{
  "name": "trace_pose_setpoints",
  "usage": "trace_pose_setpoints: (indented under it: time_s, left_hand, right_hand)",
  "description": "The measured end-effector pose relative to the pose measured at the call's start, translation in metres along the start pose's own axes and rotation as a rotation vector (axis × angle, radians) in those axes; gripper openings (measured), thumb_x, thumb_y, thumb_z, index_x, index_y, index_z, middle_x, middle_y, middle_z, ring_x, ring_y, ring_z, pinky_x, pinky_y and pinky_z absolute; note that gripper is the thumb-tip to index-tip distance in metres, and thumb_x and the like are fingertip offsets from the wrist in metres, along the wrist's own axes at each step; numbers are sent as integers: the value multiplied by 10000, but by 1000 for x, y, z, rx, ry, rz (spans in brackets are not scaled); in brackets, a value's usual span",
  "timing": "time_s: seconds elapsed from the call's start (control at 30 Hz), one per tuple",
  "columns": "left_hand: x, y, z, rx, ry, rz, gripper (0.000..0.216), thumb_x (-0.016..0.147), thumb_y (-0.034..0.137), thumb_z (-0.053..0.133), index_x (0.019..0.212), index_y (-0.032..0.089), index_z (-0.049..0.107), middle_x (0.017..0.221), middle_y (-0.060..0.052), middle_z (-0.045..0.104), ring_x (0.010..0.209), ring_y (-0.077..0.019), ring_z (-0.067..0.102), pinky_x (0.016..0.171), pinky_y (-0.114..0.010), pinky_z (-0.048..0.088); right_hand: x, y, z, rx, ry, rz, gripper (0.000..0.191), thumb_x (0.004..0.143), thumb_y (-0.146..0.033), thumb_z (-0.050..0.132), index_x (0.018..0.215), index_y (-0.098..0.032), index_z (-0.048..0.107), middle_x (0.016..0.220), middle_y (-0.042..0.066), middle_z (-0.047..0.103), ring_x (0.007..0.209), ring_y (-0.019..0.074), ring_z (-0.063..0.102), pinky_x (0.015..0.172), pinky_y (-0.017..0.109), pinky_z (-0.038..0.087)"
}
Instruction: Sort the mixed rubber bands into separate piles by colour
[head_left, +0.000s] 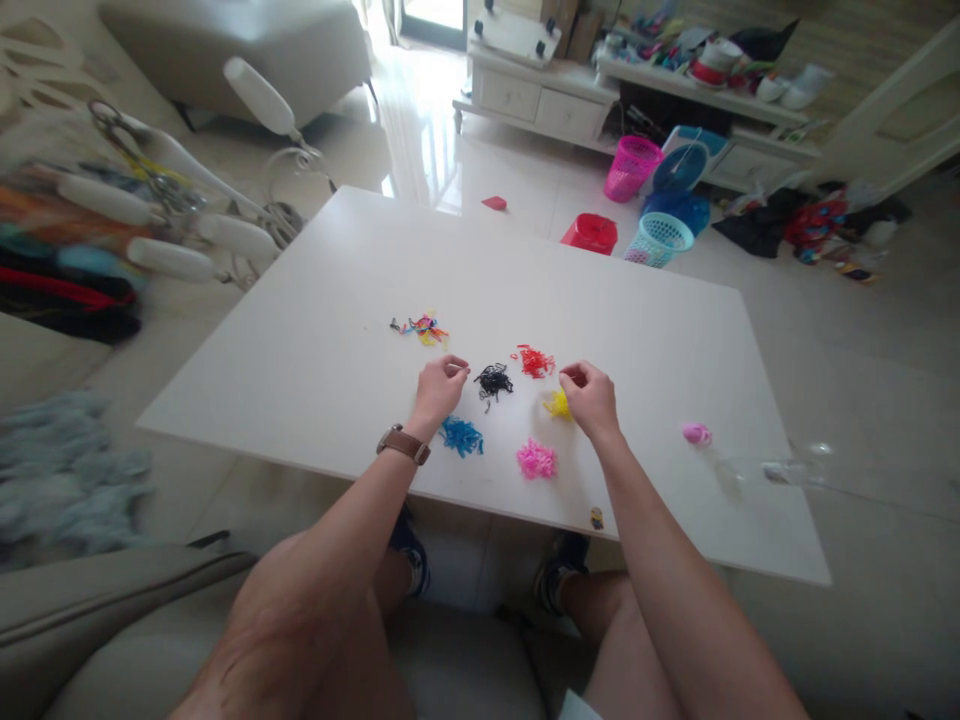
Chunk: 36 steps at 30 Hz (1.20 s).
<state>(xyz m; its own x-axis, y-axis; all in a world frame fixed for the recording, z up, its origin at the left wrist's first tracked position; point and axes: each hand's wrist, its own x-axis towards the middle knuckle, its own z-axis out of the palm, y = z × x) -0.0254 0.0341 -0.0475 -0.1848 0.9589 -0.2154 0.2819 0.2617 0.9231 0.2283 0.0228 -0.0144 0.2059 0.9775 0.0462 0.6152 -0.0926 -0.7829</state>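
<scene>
Small piles of tiny coloured pieces, like little rubber bands, lie on the white table [300, 330]. My left hand [442, 385] is pinched beside the black pile [494, 380], above the blue pile [461, 436]. What its fingertips hold, if anything, is too small to make out. My right hand [591, 393] is also pinched, over the yellow pile [556, 404], partly covering it; its fingertips may hold something too small to name. The red pile [535, 361] lies between my hands, the pink pile [537, 459] nearer me. A mixed-colour pile [426, 328] is farther off, to the left.
A pink object [697, 434] and a clear bottle [787, 472] lie at the table's right side. Beyond the far edge stand a red stool [591, 233] and a light-blue basket [660, 238]. A lamp [259, 95] with white arms is by the left edge.
</scene>
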Motion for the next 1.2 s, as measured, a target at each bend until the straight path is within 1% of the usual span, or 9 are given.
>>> trace_pose_setpoints:
  time_s: [0.27,0.33,0.43,0.5,0.63,0.77,1.03,1.13,1.2]
  left_hand:
    - [15,-5,-22,309,150,84,297,742,166,599,995,154,754,1166,-134,708,1007,-250,647,935,-363,477]
    - [13,-4,-19,319,83,99,265,740,172,604,952,165,764,1091,-117,730,928,-233,657,882,-348,487]
    - [4,-3,-6,363,-120,141,117,737,233,658,787,194,757,824,-74,739,753,-209,643,753,-327,476]
    - [-4,-4,4,447,-221,182,83,711,293,717,697,213,734,737,-61,720,713,-213,628,710,-329,454]
    - [-16,-5,17,621,-272,268,40,705,252,719,721,234,752,825,-84,745,793,-249,650,747,-346,439]
    - [-19,-3,20,708,-286,300,159,767,159,619,746,224,763,855,-102,741,839,-262,657,794,-361,432]
    - [-17,0,22,677,-158,341,218,885,172,540,857,222,751,945,-109,707,930,-266,650,903,-391,406]
    - [-12,5,14,625,-74,306,170,904,248,555,912,207,721,965,-123,690,964,-291,631,917,-415,413]
    - [-5,5,4,623,26,276,185,901,261,555,985,191,704,1056,-154,675,1071,-330,593,957,-455,407]
  right_hand:
    - [-9,2,-22,-36,-6,-5,180,783,-356,603,773,-196,687,765,52,709,687,193,626,698,325,496]
    - [-10,4,-23,-44,-6,-11,181,785,-355,599,769,-198,687,759,50,708,683,192,625,688,322,494]
    - [-10,5,-22,-56,-27,-21,179,784,-353,596,760,-200,685,758,49,708,671,188,622,677,318,494]
    - [-10,6,-21,-53,-39,-25,178,783,-353,596,759,-201,685,761,51,709,669,189,622,677,320,497]
    - [-10,7,-19,-49,-51,-31,179,783,-350,595,766,-200,689,754,50,706,673,190,625,680,321,498]
    - [-10,8,-18,-53,-66,-31,178,783,-347,591,753,-199,685,755,52,708,676,189,627,676,316,493]
    - [-12,7,-18,-51,-77,-31,183,774,-357,594,744,-201,685,739,55,709,645,188,613,656,314,490]
    - [-14,8,-19,-49,-81,-33,184,773,-358,594,747,-201,686,738,55,709,642,189,613,654,316,491]
    - [-14,8,-19,-50,-84,-37,184,778,-357,592,751,-202,687,740,55,709,646,191,615,656,318,490]
